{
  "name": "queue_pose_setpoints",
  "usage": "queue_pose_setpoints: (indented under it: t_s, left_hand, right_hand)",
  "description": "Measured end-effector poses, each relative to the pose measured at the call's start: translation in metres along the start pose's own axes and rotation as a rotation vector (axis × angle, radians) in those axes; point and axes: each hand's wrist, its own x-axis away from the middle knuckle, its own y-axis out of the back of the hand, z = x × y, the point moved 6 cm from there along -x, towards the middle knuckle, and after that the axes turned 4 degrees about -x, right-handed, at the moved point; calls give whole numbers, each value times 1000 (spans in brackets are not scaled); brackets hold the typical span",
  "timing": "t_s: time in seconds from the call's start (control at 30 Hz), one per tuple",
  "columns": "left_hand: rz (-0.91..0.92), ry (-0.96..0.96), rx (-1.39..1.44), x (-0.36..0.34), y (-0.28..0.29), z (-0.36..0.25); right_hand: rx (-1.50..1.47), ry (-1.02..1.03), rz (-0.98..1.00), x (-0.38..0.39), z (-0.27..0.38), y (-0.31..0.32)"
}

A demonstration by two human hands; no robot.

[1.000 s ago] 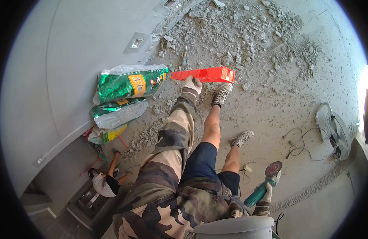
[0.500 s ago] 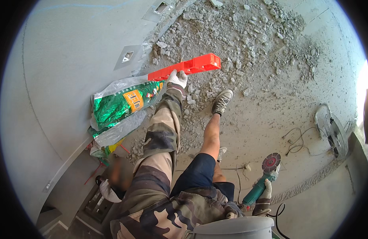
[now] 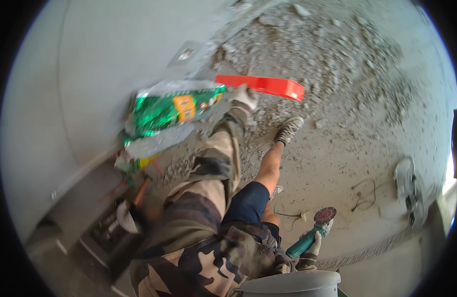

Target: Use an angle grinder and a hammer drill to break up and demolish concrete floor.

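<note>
My left arm, in a camouflage sleeve, reaches forward. In its white glove, my left hand (image 3: 245, 95) is closed on a red row of joined plastic electrical boxes (image 3: 275, 86), held in the air lengthwise across the view. Its left end overlaps the edge of a shiny green bag (image 3: 159, 113) in clear plastic, by the wall. At lower right, my gloved right hand (image 3: 315, 245) is wrapped around the body of a green angle grinder (image 3: 302, 242). The grinder's round red disc (image 3: 325, 214) points forward and away from me. Motion blurs the finer details.
Broken rubble (image 3: 307, 54) covers the floor ahead. A wall box (image 3: 187, 53) is set into the left wall. A round fan (image 3: 412, 193) stands at right with a cable (image 3: 364, 193) nearby. A grey rounded rim (image 3: 290, 284) covers the lower edge. Blurred items lie lower left.
The view has shifted. The red boxes and my left hand have moved right in the picture, and the row now slopes down rightward. The grinder appears lower and farther left, still in my right hand.
</note>
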Motion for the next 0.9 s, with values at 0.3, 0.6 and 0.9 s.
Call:
queue_pose_setpoints:
  t_s: [0.3,0.6,0.9]
  left_hand:
    - [38,-242,-155,186,13,-27]
    - [-64,-388,-56,330,146,-55]
    - [-230,-455,213,337,265,-119]
  right_hand:
    - [75,58,192,-21,13,20]
    - [210,166,326,-38,36,67]
    - [251,255,90,33,-4,120]
